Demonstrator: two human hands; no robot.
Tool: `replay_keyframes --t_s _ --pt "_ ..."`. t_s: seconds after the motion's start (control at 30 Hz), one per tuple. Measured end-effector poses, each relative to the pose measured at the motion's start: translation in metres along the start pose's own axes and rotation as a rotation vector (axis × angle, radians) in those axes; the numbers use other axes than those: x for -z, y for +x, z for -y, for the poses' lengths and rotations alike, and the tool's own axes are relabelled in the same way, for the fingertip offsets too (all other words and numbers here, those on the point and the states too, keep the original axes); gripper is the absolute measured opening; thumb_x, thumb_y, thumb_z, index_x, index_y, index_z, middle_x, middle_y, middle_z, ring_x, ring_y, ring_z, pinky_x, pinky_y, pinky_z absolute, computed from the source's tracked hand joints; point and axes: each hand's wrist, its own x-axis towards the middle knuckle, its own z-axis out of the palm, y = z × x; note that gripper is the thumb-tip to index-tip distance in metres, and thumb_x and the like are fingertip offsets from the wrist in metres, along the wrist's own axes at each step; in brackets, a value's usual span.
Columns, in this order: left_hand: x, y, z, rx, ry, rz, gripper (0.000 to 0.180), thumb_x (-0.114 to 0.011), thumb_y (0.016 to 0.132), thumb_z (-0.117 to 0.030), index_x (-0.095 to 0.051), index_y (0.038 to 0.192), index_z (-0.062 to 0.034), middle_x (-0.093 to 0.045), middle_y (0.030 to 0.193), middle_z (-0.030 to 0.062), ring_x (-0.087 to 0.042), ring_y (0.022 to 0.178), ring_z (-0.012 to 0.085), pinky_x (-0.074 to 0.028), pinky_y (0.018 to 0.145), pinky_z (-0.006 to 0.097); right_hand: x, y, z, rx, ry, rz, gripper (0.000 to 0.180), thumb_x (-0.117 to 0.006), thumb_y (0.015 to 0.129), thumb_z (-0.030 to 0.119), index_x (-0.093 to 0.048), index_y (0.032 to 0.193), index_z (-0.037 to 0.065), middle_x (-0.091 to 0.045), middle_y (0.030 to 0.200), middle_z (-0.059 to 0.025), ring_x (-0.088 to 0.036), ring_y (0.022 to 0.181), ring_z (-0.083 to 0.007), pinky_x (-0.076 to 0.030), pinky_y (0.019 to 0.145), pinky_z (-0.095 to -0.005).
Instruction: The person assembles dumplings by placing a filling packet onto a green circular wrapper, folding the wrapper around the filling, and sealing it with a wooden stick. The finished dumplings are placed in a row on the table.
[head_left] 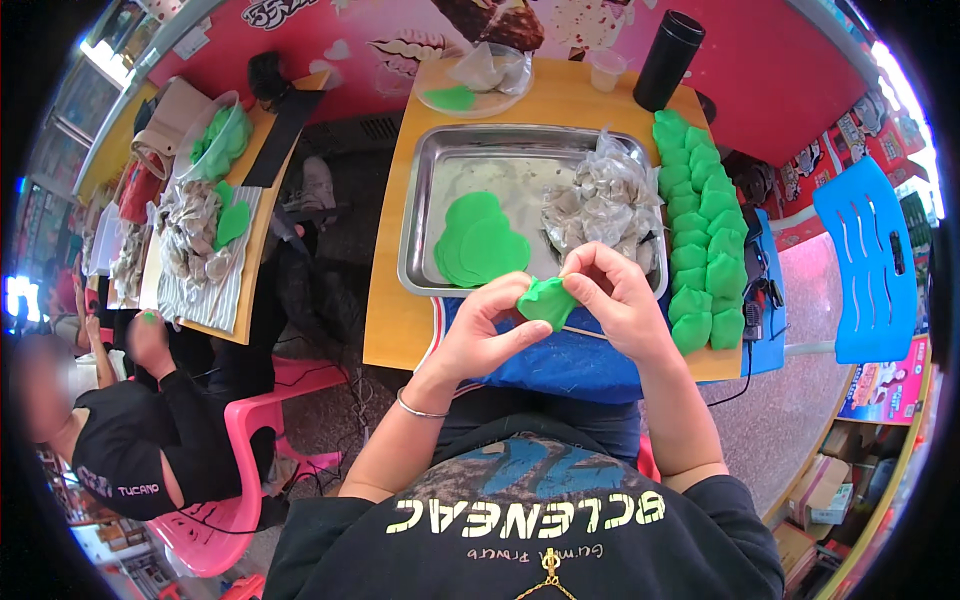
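At frame centre: left hand [487, 325] and right hand [612, 290] are both pinching a green dumpling [547, 301], grips clenched on it | steel tray [425, 215] behind is holding green wrappers [478, 245] and a filling bag [600, 205] | finished dumplings [700, 230] are lining the bench [395, 320] at right.

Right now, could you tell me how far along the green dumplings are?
Done: two rows of folded green dumplings beside the metal tray. In hand: both hands, left hand and right hand, pinch one green dumpling. Left: stacked round green wrappers and bagged filling.
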Motion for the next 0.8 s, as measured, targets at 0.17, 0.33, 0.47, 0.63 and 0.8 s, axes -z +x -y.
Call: replay_keyframes --t_s 0.17,0.33,0.47,0.63,0.8 --pt "0.014 -0.005 0.002 0.143 -0.073 0.162 0.011 -0.062 0.081 -0.008 -0.058 0.086 0.0012 -0.053 0.083 0.0031 -0.049 0.074 0.0068 -0.042 0.065 0.021 0.003 0.003 -0.002 -0.014 -0.003 -0.003 0.008 -0.055 0.087 0.01 -0.052 0.087 0.003 -0.051 0.077 0.0032 -0.047 0.069 -0.0028 -0.04 0.061 -0.0187" --pt "0.0 -0.004 0.004 0.126 -0.249 -0.035 0.009 -0.06 0.083 -0.009 -0.058 0.085 0.0001 -0.054 0.081 0.0005 -0.049 0.072 0.0066 -0.041 0.066 0.021 0.006 0.007 -0.001 -0.096 0.026 0.006 0.009 -0.056 0.087 0.012 -0.053 0.087 0.004 -0.052 0.076 0.0037 -0.048 0.069 -0.0028 -0.041 0.061 -0.0187" --pt "0.006 -0.005 0.016 0.122 -0.368 -0.004 0.011 -0.061 0.084 -0.012 -0.059 0.083 -0.0008 -0.053 0.08 -0.0009 -0.05 0.074 0.0068 -0.04 0.066 0.021 0.006 0.005 -0.003 -0.105 0.066 -0.003 0.01 -0.056 0.087 0.013 -0.054 0.087 0.003 -0.052 0.077 0.0033 -0.048 0.07 -0.0027 -0.041 0.061 -0.0186" --pt "0.01 0.001 0.01 0.104 0.095 0.146 0.012 -0.063 0.081 -0.012 -0.061 0.082 -0.0006 -0.053 0.078 -0.0006 -0.049 0.076 0.0075 -0.041 0.068 0.024 0.008 0.005 -0.014 -0.051 0.067 -0.043 0.011 -0.056 0.087 0.013 -0.054 0.087 0.002 -0.053 0.078 0.0024 -0.049 0.071 -0.0034 -0.042 0.063 -0.0191" --pt "0.012 -0.002 0.007 0.122 0.102 0.152 0.014 -0.064 0.079 -0.011 -0.061 0.086 0.0008 -0.056 0.084 0.0016 -0.051 0.081 0.0087 -0.04 0.074 0.025 0.006 0.003 -0.011 -0.041 0.109 -0.011 0.011 -0.056 0.087 0.013 -0.054 0.087 0.002 -0.054 0.079 0.002 -0.05 0.072 -0.0036 -0.042 0.064 -0.0192"
